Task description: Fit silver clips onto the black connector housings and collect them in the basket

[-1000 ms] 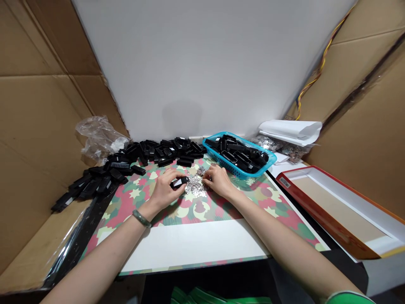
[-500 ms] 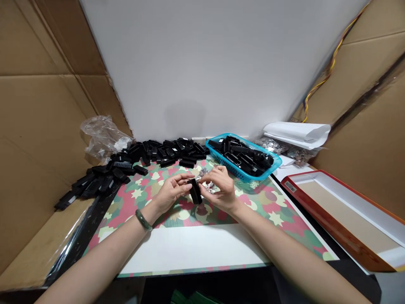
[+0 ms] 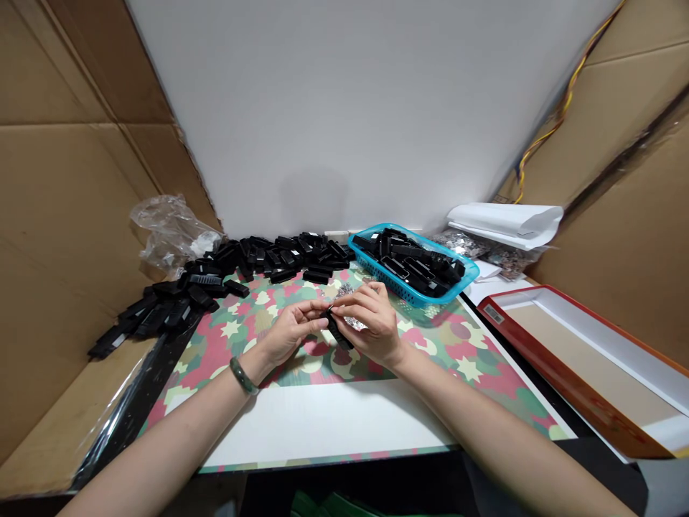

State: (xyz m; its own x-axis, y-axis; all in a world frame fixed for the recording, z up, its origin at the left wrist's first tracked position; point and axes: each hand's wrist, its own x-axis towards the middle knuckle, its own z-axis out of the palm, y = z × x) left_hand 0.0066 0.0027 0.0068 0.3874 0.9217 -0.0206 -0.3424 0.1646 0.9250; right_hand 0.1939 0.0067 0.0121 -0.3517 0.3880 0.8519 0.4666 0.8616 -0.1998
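Observation:
Between my two hands is a small black oblong plastic case, tilted with its lower end toward the right. My left hand, with a dark green bangle on its wrist, pinches the upper left end of the case. The fingers of my right hand are closed at its top and right side. Whether a small part sits between those right fingertips is too small to tell. Just behind the hands lies a heap of small shiny metal pieces, partly hidden by my right hand.
A blue basket of similar black cases stands at the back right. More black cases are piled along the back and left. An open red box lies right. Clear plastic bags, white paper and cardboard walls surround the camouflage-patterned table.
The black case has turned between my fingers, its lower end swinging to the right. My right fingers have moved up and left over its top end. The view has shifted slightly.

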